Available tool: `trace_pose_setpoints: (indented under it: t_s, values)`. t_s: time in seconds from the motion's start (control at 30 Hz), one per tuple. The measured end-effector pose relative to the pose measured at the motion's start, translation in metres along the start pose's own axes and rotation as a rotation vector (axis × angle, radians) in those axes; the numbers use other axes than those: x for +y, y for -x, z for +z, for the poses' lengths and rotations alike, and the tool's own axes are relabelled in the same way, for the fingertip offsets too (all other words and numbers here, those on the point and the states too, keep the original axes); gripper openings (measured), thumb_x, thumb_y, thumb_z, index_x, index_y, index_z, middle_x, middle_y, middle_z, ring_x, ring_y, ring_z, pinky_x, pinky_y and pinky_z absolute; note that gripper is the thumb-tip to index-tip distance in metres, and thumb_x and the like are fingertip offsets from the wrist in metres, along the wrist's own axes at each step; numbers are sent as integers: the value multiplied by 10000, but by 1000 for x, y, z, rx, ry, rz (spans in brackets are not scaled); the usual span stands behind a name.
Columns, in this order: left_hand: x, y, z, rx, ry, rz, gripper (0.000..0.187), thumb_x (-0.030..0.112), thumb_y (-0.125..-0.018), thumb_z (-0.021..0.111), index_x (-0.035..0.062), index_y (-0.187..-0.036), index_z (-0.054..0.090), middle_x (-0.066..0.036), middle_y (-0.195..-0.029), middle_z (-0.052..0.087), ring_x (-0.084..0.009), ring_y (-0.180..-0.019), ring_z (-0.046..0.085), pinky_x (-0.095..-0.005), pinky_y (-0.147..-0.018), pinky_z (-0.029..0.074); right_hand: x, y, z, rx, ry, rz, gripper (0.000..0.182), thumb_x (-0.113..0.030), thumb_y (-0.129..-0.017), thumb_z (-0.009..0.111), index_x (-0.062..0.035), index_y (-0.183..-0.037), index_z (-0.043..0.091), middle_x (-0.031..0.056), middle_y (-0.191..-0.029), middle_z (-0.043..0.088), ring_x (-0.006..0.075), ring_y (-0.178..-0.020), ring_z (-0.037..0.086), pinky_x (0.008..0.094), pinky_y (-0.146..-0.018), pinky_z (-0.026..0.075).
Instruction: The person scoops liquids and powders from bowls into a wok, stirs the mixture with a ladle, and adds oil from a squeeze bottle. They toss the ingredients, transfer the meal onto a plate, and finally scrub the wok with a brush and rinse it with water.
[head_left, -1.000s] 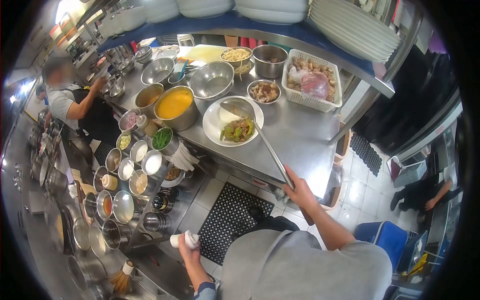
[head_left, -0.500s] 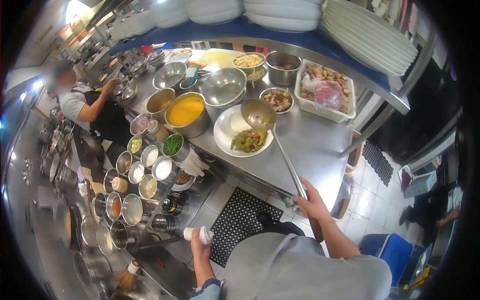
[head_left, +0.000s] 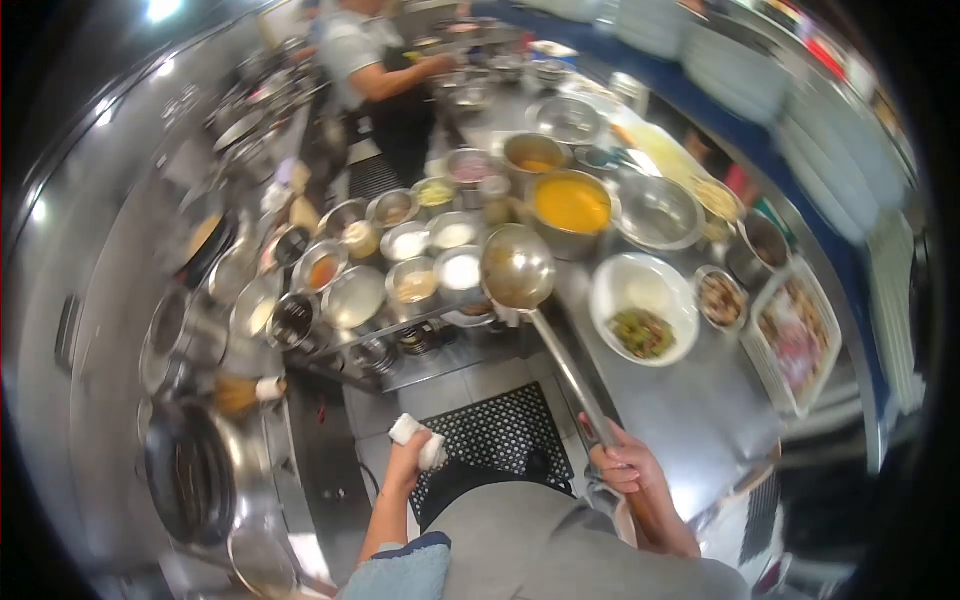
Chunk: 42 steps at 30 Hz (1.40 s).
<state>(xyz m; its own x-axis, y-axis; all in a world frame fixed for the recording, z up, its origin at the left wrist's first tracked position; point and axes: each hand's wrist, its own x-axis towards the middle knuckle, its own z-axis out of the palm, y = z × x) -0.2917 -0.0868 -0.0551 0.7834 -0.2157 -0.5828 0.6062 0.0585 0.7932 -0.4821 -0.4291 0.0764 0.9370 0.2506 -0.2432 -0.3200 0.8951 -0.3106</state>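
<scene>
My right hand (head_left: 625, 462) is wrapped round the handle of a long metal ladle (head_left: 518, 268). The ladle's bowl hangs over the edge between the small seasoning containers and the steel counter (head_left: 690, 420). Closed round a folded white cloth (head_left: 418, 440), my left hand (head_left: 405, 462) is low, above the black floor mat. A white plate (head_left: 603, 318) with green and brown food (head_left: 643, 332) and something white rests on the counter, right of the ladle bowl. Behind it stands a pot of orange-yellow liquid (head_left: 572, 203).
A co-worker (head_left: 375, 60) stands at the far end. Metal containers crowd the left side, with a wok (head_left: 190, 470) and a brush (head_left: 238, 392) nearer. On the right are a bowl of chopped food (head_left: 720, 300), a white basket (head_left: 790, 395) and shelved plates (head_left: 735, 75).
The view has turned left. The ladle bowl has moved away from over the plate's edge to beside the seasoning containers. My left hand still holds the cloth.
</scene>
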Motion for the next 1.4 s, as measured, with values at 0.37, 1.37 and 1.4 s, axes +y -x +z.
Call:
trace_pose_setpoints:
  t_s: [0.37, 1.37, 1.4]
  values:
    - [11, 70, -171, 474, 163, 249, 283, 217, -796, 680, 25, -1000, 640, -76, -901, 675, -167, -808, 645, -312, -713, 512, 113, -279, 103, -288, -274, 822, 667, 51, -917, 361, -166, -1507, 135, 54, -754, 426, 49, -438, 370, 215, -323, 335]
    - [-132, 114, -121, 1466, 519, -53, 388, 447, -911, 578, 60, -909, 561, -41, -713, 599, -137, -660, 581, -325, -631, 499, 706, -822, 503, -1109, 2388, 374, 263, -40, -678, 633, 5, -928, 702, 170, -933, 681, 306, -887, 661, 417, -732, 534]
    - [-138, 110, -121, 1410, 571, -34, 375, 436, -906, 588, 62, -921, 561, -47, -728, 607, -144, -676, 587, -325, -642, 499, 706, -828, 497, -1072, 2377, 394, 288, -43, -667, 639, 0, -942, 713, 170, -963, 692, 309, -914, 666, 419, -754, 536]
